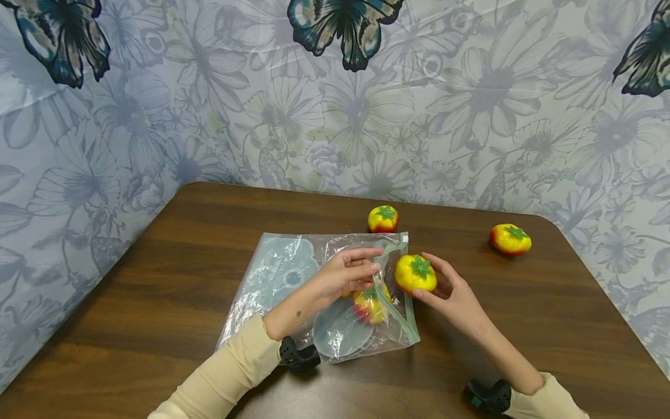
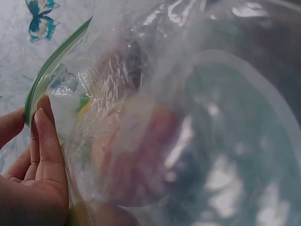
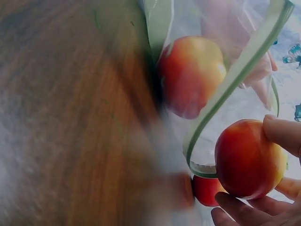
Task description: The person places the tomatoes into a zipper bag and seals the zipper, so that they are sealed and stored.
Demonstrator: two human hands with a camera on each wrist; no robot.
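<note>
A clear zip bag [image 1: 246, 302] with a green zip edge lies on the table, its mouth facing right and held apart. My left hand [image 1: 348, 273] pinches the upper lip of the mouth, the green zip edge [image 2: 51, 61] between thumb and fingers in the left wrist view. Right at the opening, my right hand [image 1: 451, 291] holds a yellow-red toy fruit [image 1: 415, 273] with a green star-shaped leaf top, thumb on one side and fingers on the other. Inside the bag sits a similar toy fruit [image 1: 369, 305], with a bit of another yellow one partly hidden behind my left fingers.
Behind the bag stands another toy fruit [image 1: 383, 219], and one more toy fruit [image 1: 510, 239] lies at the right rear. Pale round printed shapes show on the bag. The brown wooden table [image 1: 157, 279] ends at a flower-patterned wall covering [image 1: 445, 145] with butterflies.
</note>
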